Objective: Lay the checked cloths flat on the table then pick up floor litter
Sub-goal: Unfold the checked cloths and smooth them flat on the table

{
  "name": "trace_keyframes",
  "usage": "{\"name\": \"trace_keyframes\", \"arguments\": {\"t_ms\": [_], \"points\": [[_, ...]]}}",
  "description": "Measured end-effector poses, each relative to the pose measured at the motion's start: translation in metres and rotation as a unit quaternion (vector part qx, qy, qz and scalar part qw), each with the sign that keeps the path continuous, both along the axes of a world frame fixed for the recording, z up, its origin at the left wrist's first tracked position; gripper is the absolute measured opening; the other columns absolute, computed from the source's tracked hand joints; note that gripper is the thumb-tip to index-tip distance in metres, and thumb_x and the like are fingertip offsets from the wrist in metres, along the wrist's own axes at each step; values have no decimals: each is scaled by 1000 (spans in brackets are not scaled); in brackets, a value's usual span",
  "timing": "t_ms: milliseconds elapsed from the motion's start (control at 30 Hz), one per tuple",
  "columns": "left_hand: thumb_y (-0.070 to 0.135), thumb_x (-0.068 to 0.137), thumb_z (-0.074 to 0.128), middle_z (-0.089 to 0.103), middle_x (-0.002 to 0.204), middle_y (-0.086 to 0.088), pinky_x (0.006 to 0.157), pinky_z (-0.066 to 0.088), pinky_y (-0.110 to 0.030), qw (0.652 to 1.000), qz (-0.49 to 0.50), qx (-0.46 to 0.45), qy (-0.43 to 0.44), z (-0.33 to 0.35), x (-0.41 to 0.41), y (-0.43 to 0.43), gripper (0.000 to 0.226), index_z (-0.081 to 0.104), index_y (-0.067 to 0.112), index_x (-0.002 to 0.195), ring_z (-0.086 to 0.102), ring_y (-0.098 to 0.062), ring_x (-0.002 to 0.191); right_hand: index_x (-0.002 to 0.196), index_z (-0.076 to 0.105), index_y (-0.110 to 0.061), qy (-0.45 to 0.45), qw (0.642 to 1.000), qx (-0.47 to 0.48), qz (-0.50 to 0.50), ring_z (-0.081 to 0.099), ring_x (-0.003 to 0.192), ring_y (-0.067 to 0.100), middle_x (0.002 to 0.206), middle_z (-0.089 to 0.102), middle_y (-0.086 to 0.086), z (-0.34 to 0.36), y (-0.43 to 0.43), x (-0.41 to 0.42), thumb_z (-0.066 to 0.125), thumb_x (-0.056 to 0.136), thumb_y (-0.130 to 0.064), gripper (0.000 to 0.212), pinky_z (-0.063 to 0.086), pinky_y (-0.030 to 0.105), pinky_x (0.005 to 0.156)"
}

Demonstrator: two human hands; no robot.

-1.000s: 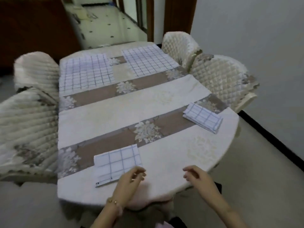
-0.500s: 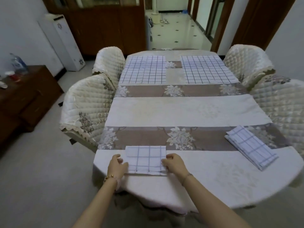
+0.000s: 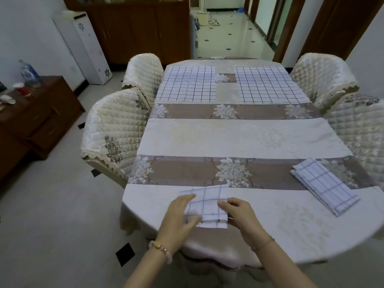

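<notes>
White fabric crossed with thin dark-blue lines is seen in the folded checked cloth (image 3: 207,204), which is laid as a small, slightly skewed rectangle at the near edge of the surface (image 3: 239,136), its far edge touching the brown floral band (image 3: 187,171). Layered edges and a dark line are shown along its near side. The left hand (image 3: 178,219) is laid over the cloth's left part, fingers stretched out and thumb spread toward the near corner, though it is blurred. The right hand (image 3: 241,215) is set at the right edge with fingers bent and fingertips on the fabric; whether the edge is pinched cannot be told. A second folded cloth (image 3: 324,186) of the same pattern, thicker and set at an angle, is found well apart to the right. At the far end, a left spread cloth (image 3: 187,84) and a right spread cloth (image 3: 270,84) are laid flat side by side, with a strip of bare surface between them. Quilted chairs (image 3: 116,132) are ranged along both sides.
</notes>
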State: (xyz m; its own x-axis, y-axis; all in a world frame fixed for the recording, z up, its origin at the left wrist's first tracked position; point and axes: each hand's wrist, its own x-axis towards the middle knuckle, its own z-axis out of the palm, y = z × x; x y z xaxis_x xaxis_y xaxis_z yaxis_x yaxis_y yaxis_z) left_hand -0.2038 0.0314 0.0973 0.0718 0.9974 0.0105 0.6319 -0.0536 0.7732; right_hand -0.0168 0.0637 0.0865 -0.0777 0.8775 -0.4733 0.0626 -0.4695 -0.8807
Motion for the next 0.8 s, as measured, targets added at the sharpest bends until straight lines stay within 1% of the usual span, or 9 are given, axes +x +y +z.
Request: {"name": "trace_keyframes", "arguments": {"t_ms": [100,233,333,400,533,600,667,733,800], "points": [[49,78,62,45,124,23,99,27,-2,997,-80,14,-17,11,28,-8,57,47,26,128,41,5,118,86,63,6,54,998,9,-2,57,73,24,79,54,18,19,-11,-1,64,86,-19,25,52,29,63],[29,87,60,52,132,9,103,40,-20,998,-42,15,-33,12,42,-10,45,48,23,130,48,-4,120,105,69,-5,119,992,35,17,70,91,19,97,73,8,45,-28,-4,58,90,-16,21,56,26,75],[25,91,55,48,132,14,99,35,-9,999,-37,28,-21,15,43,-9,47,44,21,136,45,2,117,115,65,-15,124,990,54,48,67,103,17,111,71,3,51,-40,-5,57,91,-12,26,54,32,89],[23,93,52,44,125,21,90,31,2,998,-55,22,-22,18,44,-10,47,41,24,138,43,5,114,120,63,-18,128,989,62,49,67,104,18,115,69,1,52,-43,-6,56,90,-7,32,54,32,90],[17,92,53,51,119,22,80,37,5,998,-51,8,-36,20,44,-5,46,45,28,136,51,6,104,124,60,-19,140,986,81,47,68,103,24,116,67,9,50,-45,-4,60,87,-3,41,52,34,93],[18,92,54,57,110,25,75,40,3,997,-44,12,-58,24,43,-2,37,54,30,128,55,13,92,121,63,-22,122,988,90,39,68,101,23,108,70,12,49,-43,-2,62,85,0,43,53,34,92],[24,91,54,70,85,14,65,44,-8,995,-28,19,-97,29,40,2,20,71,24,102,60,7,75,114,66,-23,119,990,78,-3,69,91,20,94,72,11,45,-39,2,61,84,5,42,56,32,86],[25,88,55,66,68,4,59,41,-19,993,4,34,-113,30,31,10,19,70,15,84,55,-1,63,108,67,-16,130,989,49,-50,67,84,16,85,69,6,44,-32,9,61,83,5,33,57,26,77],[25,88,57,57,61,10,56,37,-24,989,44,24,-142,29,16,22,17,66,12,80,45,-1,56,101,68,-8,127,988,37,-76,66,79,11,85,69,3,44,-26,22,61,84,1,21,55,20,68]]}}
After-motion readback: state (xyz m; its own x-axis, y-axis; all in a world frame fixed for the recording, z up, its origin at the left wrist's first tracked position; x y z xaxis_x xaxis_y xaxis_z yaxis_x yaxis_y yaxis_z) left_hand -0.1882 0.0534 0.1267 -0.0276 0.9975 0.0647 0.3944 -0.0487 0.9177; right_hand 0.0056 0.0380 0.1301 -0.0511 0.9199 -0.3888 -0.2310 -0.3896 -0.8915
